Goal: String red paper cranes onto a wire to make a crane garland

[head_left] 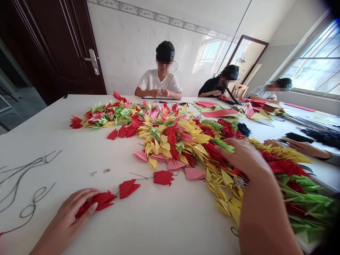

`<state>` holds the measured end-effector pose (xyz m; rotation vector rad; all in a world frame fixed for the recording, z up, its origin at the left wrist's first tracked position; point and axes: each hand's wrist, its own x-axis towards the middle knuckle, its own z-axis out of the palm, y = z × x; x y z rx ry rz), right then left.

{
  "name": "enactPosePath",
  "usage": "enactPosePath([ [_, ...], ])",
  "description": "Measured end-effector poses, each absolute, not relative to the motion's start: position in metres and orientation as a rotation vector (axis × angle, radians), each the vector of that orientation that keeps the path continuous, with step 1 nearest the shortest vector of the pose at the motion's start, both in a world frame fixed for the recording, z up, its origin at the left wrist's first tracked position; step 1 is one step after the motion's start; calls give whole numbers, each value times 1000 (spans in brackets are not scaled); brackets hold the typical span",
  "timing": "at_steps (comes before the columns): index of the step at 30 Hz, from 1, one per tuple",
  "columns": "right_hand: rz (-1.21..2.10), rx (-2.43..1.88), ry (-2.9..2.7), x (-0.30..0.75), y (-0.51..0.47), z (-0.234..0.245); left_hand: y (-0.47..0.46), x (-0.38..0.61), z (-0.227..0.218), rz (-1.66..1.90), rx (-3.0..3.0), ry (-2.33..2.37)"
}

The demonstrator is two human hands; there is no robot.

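My left hand [81, 204] lies on the table at the lower left, its fingers and thumb closed round red folded paper pieces [105, 200]. A thin dark string runs from them through another red piece [129, 188], a further red one [163, 178] and a pink piece [194, 173]. My right hand [245, 157] reaches over a long heap of folded paper pieces [159, 141] in yellow, red, pink and green. Between its thumb and forefinger is a small stack of green folded paper [222, 144]; the other fingertips are hidden.
Loose dark strings [33, 203] lie on the white table [164, 219] at left. Across the table, a person in white [160, 83] works with both hands; two more people sit further right. Another person's hand [305, 147] rests at right, near dark thread bundles [324, 136].
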<state>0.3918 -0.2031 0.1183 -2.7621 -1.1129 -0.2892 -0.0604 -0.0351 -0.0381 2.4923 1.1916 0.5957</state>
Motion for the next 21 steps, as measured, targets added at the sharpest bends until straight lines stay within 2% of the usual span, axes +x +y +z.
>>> enactPosePath([
  [4,-3,-3011,-1097,402,-178,103,-35,-61,-37,590,2490,1190],
  [11,-126,-2930,-904,425,-207,116,-33,-62,-38,531,2456,1209],
  [21,-8,-2672,-569,414,-237,143,-33,-61,-38,554,2477,1194],
])
